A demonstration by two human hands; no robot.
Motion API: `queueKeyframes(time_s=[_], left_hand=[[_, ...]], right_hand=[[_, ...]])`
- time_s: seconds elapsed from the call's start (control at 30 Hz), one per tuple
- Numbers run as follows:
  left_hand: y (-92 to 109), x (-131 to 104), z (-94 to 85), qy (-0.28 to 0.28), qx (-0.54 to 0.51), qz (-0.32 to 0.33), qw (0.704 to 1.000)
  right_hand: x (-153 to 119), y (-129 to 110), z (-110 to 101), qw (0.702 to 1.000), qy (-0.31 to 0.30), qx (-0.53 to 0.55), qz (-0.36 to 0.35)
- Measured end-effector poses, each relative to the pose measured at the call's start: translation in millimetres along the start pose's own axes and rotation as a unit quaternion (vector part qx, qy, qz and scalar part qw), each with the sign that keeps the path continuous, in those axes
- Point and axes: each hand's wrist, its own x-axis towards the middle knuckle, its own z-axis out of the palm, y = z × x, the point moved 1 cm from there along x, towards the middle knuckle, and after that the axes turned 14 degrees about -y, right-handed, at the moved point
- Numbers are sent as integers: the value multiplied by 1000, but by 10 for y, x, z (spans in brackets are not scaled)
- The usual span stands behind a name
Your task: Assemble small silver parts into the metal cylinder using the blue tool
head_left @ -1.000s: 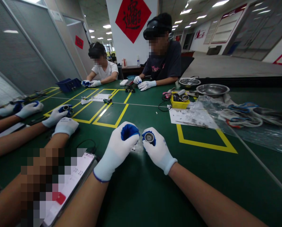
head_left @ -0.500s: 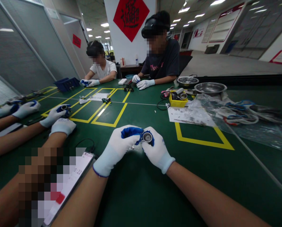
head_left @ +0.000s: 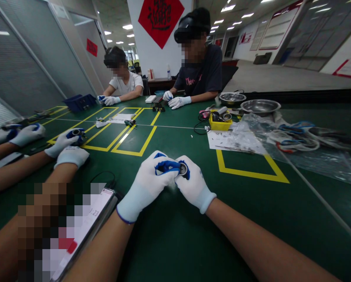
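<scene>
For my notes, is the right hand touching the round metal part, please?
Touching: the head view shows the right hand curled around the round metal part.

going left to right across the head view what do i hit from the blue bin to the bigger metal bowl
Blue bin → left hand → round metal part in the right hand → yellow basket → bigger metal bowl.

The left hand (head_left: 155, 172) hid part of the round metal piece (head_left: 183, 169) in the right hand (head_left: 193, 182), its own grip unclear, while the top edge cut off the red diamond sign (head_left: 161, 21), blurring masked part of the phone (head_left: 100, 203), and bits (head_left: 237, 148) on the white sheet (head_left: 215, 142) were too small to identify.
</scene>
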Motion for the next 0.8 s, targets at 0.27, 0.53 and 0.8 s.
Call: queueKeyframes(time_s=[0.27,0.53,0.8], left_hand=[[49,-11,52,-13,75,46,996],[92,-4,32,-57,82,-27,995],[85,-4,90,-32,105,-35,993]], right_hand=[[-18,19,10,999,-17,-37,-29],[-16,29,26,995,-34,-88,-35],[-8,63,33,992,-30,-124,-4]])
